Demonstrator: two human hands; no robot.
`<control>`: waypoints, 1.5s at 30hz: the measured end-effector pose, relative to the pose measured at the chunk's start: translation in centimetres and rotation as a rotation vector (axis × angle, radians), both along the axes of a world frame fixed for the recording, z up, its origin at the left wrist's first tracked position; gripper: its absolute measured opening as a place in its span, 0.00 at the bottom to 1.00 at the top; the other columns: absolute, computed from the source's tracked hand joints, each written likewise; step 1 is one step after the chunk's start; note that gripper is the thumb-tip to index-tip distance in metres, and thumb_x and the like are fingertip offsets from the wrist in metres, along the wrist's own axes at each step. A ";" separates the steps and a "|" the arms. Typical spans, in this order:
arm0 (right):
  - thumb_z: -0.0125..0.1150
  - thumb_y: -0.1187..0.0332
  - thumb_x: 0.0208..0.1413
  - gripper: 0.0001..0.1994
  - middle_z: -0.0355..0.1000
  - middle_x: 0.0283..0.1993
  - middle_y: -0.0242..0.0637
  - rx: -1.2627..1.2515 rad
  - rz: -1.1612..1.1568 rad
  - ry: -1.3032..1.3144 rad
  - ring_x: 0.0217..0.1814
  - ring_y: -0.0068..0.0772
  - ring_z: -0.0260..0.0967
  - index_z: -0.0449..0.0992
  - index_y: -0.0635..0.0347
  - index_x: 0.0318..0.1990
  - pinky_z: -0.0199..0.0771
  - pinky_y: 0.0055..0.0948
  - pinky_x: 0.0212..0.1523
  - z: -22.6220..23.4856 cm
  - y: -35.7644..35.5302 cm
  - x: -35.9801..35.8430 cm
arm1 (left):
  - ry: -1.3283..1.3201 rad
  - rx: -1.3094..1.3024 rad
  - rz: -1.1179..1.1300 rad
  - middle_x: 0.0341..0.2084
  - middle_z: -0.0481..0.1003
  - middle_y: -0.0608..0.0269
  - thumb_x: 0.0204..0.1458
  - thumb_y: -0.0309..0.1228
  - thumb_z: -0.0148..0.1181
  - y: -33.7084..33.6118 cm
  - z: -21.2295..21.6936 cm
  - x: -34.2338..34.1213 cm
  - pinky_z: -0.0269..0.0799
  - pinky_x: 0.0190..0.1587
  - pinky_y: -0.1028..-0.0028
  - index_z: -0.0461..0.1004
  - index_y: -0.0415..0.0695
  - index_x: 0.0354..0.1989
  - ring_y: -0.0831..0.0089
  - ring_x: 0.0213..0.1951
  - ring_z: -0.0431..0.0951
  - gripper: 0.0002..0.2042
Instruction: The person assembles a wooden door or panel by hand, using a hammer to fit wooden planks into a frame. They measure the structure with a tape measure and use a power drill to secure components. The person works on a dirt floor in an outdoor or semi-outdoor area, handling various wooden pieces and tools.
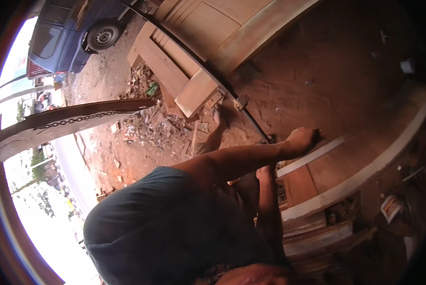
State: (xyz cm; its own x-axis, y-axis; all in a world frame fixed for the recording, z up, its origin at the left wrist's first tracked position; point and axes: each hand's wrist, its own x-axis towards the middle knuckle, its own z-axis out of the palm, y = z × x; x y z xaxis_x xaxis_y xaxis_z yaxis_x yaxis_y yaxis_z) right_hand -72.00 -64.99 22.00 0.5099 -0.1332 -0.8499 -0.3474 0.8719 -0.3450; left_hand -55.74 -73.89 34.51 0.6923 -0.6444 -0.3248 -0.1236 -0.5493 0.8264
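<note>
Two hands: both bare, both over the stacked boards at right of centre.
Left hand (302, 140): at the end of a long outstretched arm, fingers curled into a fist around a small dark object (319, 134) that pokes out on the far side; its kind cannot be told.
Where the fist sits: just above the pale strip (317, 156), near the lower end of the bar (251, 118).
Right hand (265, 172): mostly hidden under the left forearm; whether it is spread or closed cannot be told. Its forearm rises from the lower edge.
Pale strip: a narrow light length of wood, lying aslant on a reddish board (331, 173).
Reddish board: flat, edged by a thick curved pale frame (365, 175), with more boards stacked beneath.
Bar: thin dark metal, running from the upper left down to the hands, with a small bracket partway along.
Door panel (208, 33): large, light wood with raised framing, lying behind the bar at the top.
Foot (220, 118): bare, on the red dirt floor (327, 71), just beside the bar.
Shirt (165, 228): dark grey-blue, filling the lower left.
Scrap pile (146, 123): wood offcuts on the ground, left of the foot.
Chain (80, 118): draped along a curved beam at far left.
Truck (75, 33): blue, parked outside at top left.
</note>
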 end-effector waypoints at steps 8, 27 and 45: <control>0.55 0.55 0.66 0.22 0.68 0.58 0.40 -1.030 0.450 -0.227 0.59 0.39 0.67 0.66 0.62 0.58 0.67 0.36 0.59 7.5 -8.4 1.2 | -0.161 -0.233 0.326 0.37 0.76 0.50 0.62 0.43 0.55 11.4 5.5 -0.5 0.73 0.44 0.55 0.73 0.42 0.42 0.48 0.44 0.77 0.15; 0.59 0.51 0.61 0.19 0.77 0.35 0.42 -1.764 1.172 0.135 0.39 0.50 0.75 0.76 0.61 0.36 0.72 0.45 0.40 13.4 -9.2 15.8 | 0.798 0.082 0.101 0.44 0.78 0.38 0.53 0.75 0.37 17.5 -4.4 -8.2 0.69 0.57 0.57 0.81 0.37 0.44 0.45 0.52 0.77 0.47; 0.63 0.51 0.59 0.21 0.78 0.32 0.49 -1.073 1.218 0.028 0.37 0.49 0.77 0.77 0.66 0.36 0.74 0.44 0.41 -1.2 -12.7 14.3 | 0.785 0.454 0.224 0.46 0.79 0.44 0.57 0.65 0.43 13.7 2.6 -8.7 0.73 0.54 0.55 0.79 0.45 0.52 0.49 0.51 0.79 0.35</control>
